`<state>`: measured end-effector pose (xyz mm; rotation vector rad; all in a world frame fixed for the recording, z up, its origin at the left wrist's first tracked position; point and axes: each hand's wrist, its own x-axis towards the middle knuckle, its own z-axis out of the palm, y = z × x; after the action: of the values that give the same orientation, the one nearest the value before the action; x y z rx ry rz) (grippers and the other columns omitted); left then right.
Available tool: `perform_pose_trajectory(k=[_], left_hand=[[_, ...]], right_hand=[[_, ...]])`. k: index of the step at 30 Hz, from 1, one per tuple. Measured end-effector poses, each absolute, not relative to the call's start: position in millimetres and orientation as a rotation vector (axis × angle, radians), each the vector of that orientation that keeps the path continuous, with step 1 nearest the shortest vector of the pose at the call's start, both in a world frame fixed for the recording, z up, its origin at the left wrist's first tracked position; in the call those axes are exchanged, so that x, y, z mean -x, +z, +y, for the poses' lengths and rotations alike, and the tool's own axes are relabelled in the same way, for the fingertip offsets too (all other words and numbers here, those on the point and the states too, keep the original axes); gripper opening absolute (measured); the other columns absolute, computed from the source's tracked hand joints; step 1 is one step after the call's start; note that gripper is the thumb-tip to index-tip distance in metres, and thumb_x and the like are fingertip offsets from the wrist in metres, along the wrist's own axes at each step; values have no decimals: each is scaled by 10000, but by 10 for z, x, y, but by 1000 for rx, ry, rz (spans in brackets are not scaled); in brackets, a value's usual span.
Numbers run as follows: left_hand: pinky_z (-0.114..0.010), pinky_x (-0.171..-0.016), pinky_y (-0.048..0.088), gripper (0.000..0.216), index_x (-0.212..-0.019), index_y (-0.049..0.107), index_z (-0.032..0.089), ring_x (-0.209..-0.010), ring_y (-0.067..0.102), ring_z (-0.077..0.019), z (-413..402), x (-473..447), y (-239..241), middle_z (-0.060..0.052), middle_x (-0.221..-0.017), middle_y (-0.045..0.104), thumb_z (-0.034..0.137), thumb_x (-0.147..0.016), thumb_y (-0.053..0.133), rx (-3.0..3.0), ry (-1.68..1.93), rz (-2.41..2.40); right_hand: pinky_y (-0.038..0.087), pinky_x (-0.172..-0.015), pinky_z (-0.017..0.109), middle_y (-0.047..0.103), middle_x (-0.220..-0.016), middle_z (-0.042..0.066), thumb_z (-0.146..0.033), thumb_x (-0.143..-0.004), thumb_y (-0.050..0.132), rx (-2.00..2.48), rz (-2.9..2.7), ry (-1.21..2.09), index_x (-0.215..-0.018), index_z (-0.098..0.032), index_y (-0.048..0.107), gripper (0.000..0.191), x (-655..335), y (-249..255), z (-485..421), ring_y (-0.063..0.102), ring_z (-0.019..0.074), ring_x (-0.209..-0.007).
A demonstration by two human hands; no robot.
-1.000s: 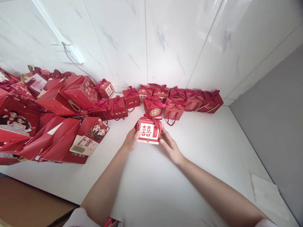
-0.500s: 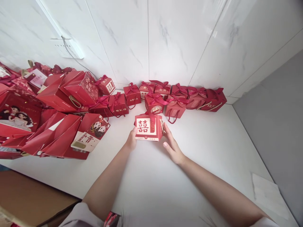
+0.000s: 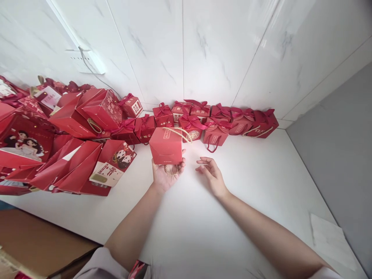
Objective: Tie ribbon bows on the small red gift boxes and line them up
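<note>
Here, red box (image 3: 166, 149) in left grip (image 3: 163, 179).

I see marbled wall tiles (image 3: 226, 46) across the top, a white socket panel (image 3: 94, 66) and grey cable (image 3: 83, 59) upper left, brown cardboard (image 3: 43, 236) lower left, a grey surface (image 3: 343, 128) at right.

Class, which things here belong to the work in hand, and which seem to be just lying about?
Likely in the work:
red box, held in the left hand
right hand, apart from the box
perhaps the ribboned boxes behind

Likely lying about:
larger red boxes at left
cardboard, lower left
pale flat piece, far right
</note>
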<state>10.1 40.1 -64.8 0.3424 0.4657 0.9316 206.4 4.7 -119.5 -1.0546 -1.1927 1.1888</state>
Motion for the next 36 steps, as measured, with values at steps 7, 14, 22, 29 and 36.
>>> perform_pose_trajectory(k=[7,14,22,29,36], left_hand=[[-235,-811,541,825,-1353,444,135,-1180,572,-223,410,-89,-664,-148,-1203,628,716,-766,448,-384,1007,467],[-316,-835,550,839,-1368,429,118,-1083,612,-239,411,-94,-655,-163,-1154,634,686,-752,458,-383,1015,465],[-333,-844,542,859,-1398,437,78,-827,605,-182,407,-92,-679,-115,-974,620,677,-782,435,-307,1027,427],[-383,-863,521,907,-1331,515,56,-712,575,-175,383,-76,-689,-96,-866,623,747,-759,382,-483,913,499],[-491,-796,530,615,-1090,667,193,-906,675,-342,496,358,-706,-101,-952,715,381,-536,857,-1165,671,681]], right_hand=[[524,-850,408,658,-963,68,-490,-921,564,1055,-1247,1235,-1050,-210,580,309,-2074,-1209,38,641,204,-846],[507,-826,391,670,-879,57,-497,-929,549,1076,-1307,1226,-991,-207,620,305,-2067,-1214,41,629,215,-834],[526,-821,395,630,-981,63,-468,-927,555,1047,-1272,1211,-1113,-222,532,309,-2054,-1203,34,628,193,-818],[531,-823,402,616,-975,56,-453,-929,555,1026,-1261,1210,-1126,-227,513,303,-2052,-1203,33,626,192,-810],[496,-871,409,419,-1397,95,-451,-979,442,1085,-1128,897,-1295,-280,419,360,-2086,-1121,-13,567,223,-1049]])
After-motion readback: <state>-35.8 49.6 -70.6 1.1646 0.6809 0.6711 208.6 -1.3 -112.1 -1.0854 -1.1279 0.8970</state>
